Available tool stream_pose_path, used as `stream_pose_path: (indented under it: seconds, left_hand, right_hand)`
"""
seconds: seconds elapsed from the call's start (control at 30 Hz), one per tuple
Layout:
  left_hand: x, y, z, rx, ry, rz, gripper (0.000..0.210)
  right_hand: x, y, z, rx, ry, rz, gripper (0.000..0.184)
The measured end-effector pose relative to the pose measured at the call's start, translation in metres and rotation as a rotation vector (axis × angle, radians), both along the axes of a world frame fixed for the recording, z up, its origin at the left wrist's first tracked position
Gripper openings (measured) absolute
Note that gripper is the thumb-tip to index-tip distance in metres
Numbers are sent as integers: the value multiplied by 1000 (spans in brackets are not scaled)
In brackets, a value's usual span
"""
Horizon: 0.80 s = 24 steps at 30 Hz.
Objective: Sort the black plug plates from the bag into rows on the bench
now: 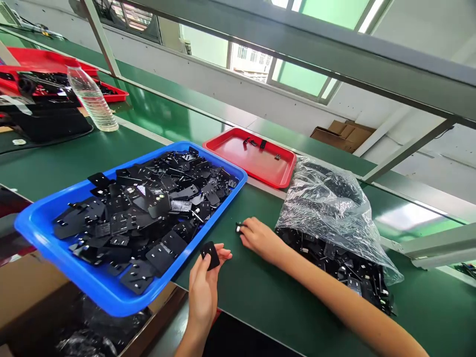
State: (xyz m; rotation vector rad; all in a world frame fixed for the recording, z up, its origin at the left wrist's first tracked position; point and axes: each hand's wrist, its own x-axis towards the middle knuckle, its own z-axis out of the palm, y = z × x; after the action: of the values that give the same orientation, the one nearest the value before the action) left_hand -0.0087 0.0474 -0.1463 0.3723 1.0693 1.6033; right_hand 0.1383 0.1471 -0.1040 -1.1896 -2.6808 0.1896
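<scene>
Between the thumb and fingers of my left hand (204,285) is a small black plate (210,255) with rounded corners, held up beside the near edge of the blue tray (126,308). That tray is heaped with similar black plates (124,223), several with small slots. My right hand (258,239) is over the green table, its fingers pinched on a small black part (239,227) with a bright end. To the right of that hand, a clear plastic bag (327,198) lies with black parts (342,263) spilling from its near side.
Behind, a shallow red tray (256,171) holds a few small pieces. A water bottle (92,99) stands at the left near red trays (115,94) of parts. Below the table's edge is a cardboard box (29,292) with plastic bags. A grey metal beam (297,44) crosses above.
</scene>
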Motion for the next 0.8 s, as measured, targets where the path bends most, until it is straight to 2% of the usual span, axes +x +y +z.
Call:
stream_pose_path:
  seconds: [0.13, 0.2, 0.23, 0.3, 0.47, 0.57, 0.7, 0.8]
  left_hand:
    - [-1, 0, 2, 31, 73, -48, 42]
    - [-1, 0, 2, 38, 100, -61, 43]
    - [-1, 0, 2, 37, 108, -67, 43]
    - [0, -1, 1, 34, 122, -84, 44]
    - [1, 0, 0, 28, 126, -107, 44]
    - [3, -1, 6, 9, 56, -195, 44]
    - [13, -4, 14, -43, -77, -378, 43]
    - [26, -6, 14, -46, -131, -410, 38]
  right_hand:
    - [24, 89, 55, 107, -33, -302, 29]
    - [36, 115, 73, 151, -46, -442, 41]
    - [40, 118, 77, 153, -61, -479, 45]
    - [41, 108, 73, 112, -112, -486, 44]
    - [31, 37, 28, -91, -271, -362, 26]
    - [31, 8, 12, -141, -249, -300, 12]
    - [42, -3, 19, -180, -112, -191, 11]
    - [50, -3, 34, -200, -15, -102, 8]
